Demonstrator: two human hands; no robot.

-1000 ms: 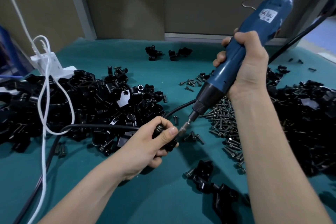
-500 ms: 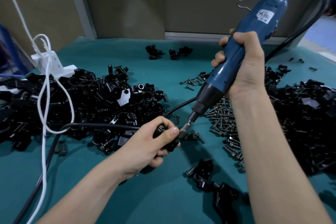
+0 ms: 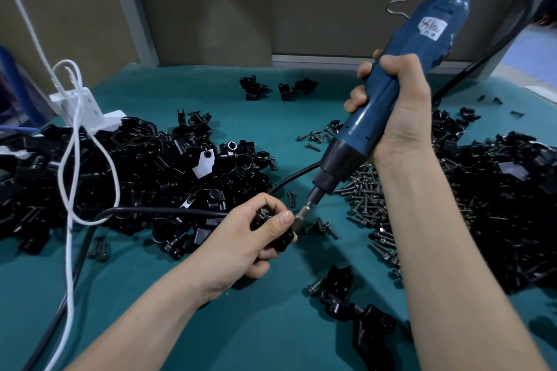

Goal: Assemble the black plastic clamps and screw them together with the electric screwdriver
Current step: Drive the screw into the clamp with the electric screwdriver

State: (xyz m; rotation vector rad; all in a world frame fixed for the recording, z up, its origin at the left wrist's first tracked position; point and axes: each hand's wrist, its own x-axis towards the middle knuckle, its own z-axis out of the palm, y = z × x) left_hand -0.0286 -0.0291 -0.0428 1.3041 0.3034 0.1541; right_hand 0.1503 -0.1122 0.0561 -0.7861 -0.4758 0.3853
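I am observing one teal worktop [image 3: 229,325] carrying two large heaps of black clamp parts: one at left [image 3: 135,178] and one at right [image 3: 506,205]. One pile of loose screws [image 3: 370,205] is lying beside the right heap. Two small clusters of clamps [image 3: 253,87] are sitting at the far edge, and a further cluster [image 3: 340,289] is lying near the front; I cannot count its pieces.

The right hand [image 3: 398,108] is grasping the single blue electric screwdriver [image 3: 401,93], tilted with its bit pointing down and left. The left hand [image 3: 241,238] is pinching one black clamp [image 3: 275,230] between thumb and fingers, just above the worktop. The bit tip [image 3: 301,215] is touching that clamp beside the thumb.

Against a second ago, I am finding both grips unchanged and the bit remaining at the clamp.
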